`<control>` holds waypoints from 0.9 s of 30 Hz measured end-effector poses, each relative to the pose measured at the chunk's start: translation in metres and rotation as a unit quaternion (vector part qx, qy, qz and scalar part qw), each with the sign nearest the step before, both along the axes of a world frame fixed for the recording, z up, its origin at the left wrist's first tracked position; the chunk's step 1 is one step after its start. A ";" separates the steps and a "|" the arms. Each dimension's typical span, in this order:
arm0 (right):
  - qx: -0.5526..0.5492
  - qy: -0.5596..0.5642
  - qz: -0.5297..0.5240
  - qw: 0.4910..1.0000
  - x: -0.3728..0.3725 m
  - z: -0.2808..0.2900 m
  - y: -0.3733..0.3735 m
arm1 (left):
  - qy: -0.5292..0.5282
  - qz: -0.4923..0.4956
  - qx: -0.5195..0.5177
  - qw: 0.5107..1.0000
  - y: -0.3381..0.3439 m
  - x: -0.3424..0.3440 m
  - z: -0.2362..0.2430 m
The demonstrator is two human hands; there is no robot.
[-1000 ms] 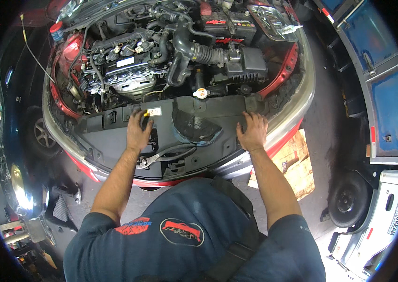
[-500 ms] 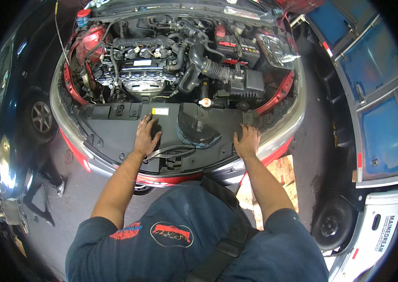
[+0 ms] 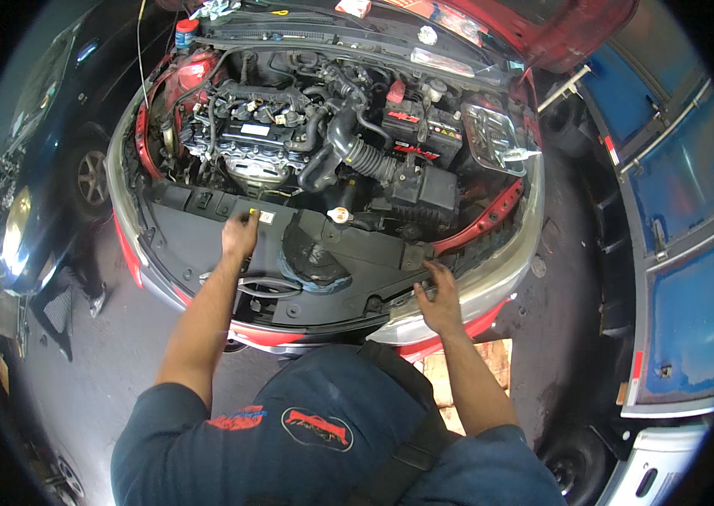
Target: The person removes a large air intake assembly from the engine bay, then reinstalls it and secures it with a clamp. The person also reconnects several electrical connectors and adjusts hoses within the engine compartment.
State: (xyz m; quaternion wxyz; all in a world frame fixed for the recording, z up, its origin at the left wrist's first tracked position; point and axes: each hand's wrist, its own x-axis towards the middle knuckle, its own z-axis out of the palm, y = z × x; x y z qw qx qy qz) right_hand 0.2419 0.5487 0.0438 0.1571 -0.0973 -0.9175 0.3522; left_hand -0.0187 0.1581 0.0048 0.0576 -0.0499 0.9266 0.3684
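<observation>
My left hand (image 3: 240, 236) is over the black plastic cover (image 3: 205, 240) at the front of the engine bay, beside a small white and yellow label (image 3: 266, 217). Its fingers are bent and drawn together; whether anything is between them is hidden. Over on the right, my right hand (image 3: 441, 302) is at the cover's right end near the headlight, thumb and fingers apart, holding nothing. Between the hands lies a dark half-round piece with a blue edge (image 3: 316, 257). A grey loop (image 3: 271, 285) shows near the front latch opening.
Behind the cover are the engine (image 3: 260, 143), an orange-topped radiator cap (image 3: 339, 215), an air filter box (image 3: 424, 194) and the battery (image 3: 420, 126). A metal tray (image 3: 473, 152) holds tools at the right. A dark car (image 3: 57, 169) stands left; blue panels (image 3: 686, 320) stand right.
The view has shifted, bringing more of the windshield area into sight. My left hand's spread fingers have drawn together near the label. My right hand stays open near the cover's right end.
</observation>
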 end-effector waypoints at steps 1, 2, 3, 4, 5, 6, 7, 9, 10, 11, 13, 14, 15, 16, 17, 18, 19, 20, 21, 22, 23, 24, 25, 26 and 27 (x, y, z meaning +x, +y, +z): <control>0.001 0.011 0.001 1.000 0.003 0.005 0.014 | 0.023 0.027 0.028 0.999 0.008 -0.021 0.000; 0.001 0.017 -0.001 1.000 0.006 0.011 0.028 | 0.007 0.052 0.045 0.998 0.016 -0.041 -0.002; 0.001 0.025 -0.003 1.000 0.007 0.017 0.041 | 0.008 0.084 0.058 0.995 0.027 -0.061 -0.004; 0.003 0.033 -0.009 0.999 0.007 0.021 0.052 | -0.011 0.127 0.152 0.980 0.042 -0.077 -0.008; 0.009 0.048 0.003 0.999 0.008 0.024 0.062 | -0.056 0.184 0.241 0.951 0.055 -0.092 -0.011; 0.009 0.055 0.011 0.998 0.007 0.027 0.071 | -0.076 0.179 0.205 0.959 0.063 -0.108 -0.009; 0.004 0.055 0.013 0.998 0.008 0.029 0.078 | -0.079 0.183 0.241 0.950 0.072 -0.116 -0.011; 0.005 0.061 0.024 0.998 0.006 0.030 0.091 | -0.080 0.169 0.216 0.958 0.090 -0.133 -0.013; 0.008 0.062 0.025 0.998 0.006 0.029 0.097 | -0.079 0.177 0.138 0.971 0.095 -0.143 -0.011; 0.008 0.057 0.020 0.998 0.003 0.028 0.104 | -0.070 0.181 0.063 0.979 0.100 -0.153 -0.010; 0.006 0.072 0.034 0.997 -0.004 0.025 0.117 | -0.075 0.189 0.011 0.979 0.113 -0.171 -0.009; -0.013 0.071 0.037 0.997 -0.009 0.023 0.124 | -0.115 0.195 0.062 0.972 0.114 -0.177 -0.008; -0.034 0.070 0.041 0.996 -0.014 0.022 0.130 | -0.102 0.209 0.087 0.969 0.118 -0.182 -0.007; -0.041 0.076 0.048 0.995 -0.021 0.021 0.136 | -0.110 0.224 0.120 0.961 0.122 -0.185 -0.007; -0.048 0.061 0.045 0.996 -0.027 0.020 0.140 | -0.129 0.218 0.154 0.955 0.123 -0.187 -0.005; -0.063 0.048 0.046 0.996 -0.033 0.019 0.144 | -0.141 0.246 0.195 0.939 0.128 -0.185 -0.006; -0.089 0.038 0.045 0.994 -0.039 0.018 0.146 | -0.111 0.259 0.167 0.945 0.130 -0.186 -0.004; -0.045 0.042 0.044 0.997 -0.043 0.017 0.148 | -0.079 0.244 0.142 0.956 0.131 -0.183 -0.004; -0.038 0.044 0.046 0.997 -0.046 0.016 0.148 | -0.053 0.244 0.175 0.952 0.131 -0.183 -0.004; 0.013 0.053 0.059 0.997 -0.049 0.014 0.149 | -0.045 0.254 0.213 0.942 0.131 -0.182 -0.004; 0.050 0.059 0.080 0.994 -0.049 0.013 0.149 | -0.040 0.270 0.221 0.936 0.129 -0.182 -0.005; 0.044 0.047 0.079 0.995 -0.050 0.012 0.151 | -0.042 0.269 0.243 0.931 0.126 -0.184 -0.006; 0.035 0.043 0.082 0.995 -0.050 0.011 0.151 | -0.041 0.288 0.256 0.922 0.123 -0.186 -0.007; 0.021 0.024 0.087 0.996 -0.050 0.010 0.152 | -0.042 0.276 0.273 0.920 0.120 -0.186 -0.009; 0.017 0.030 0.095 0.995 -0.050 0.009 0.153 | -0.041 0.278 0.279 0.918 0.118 -0.188 -0.012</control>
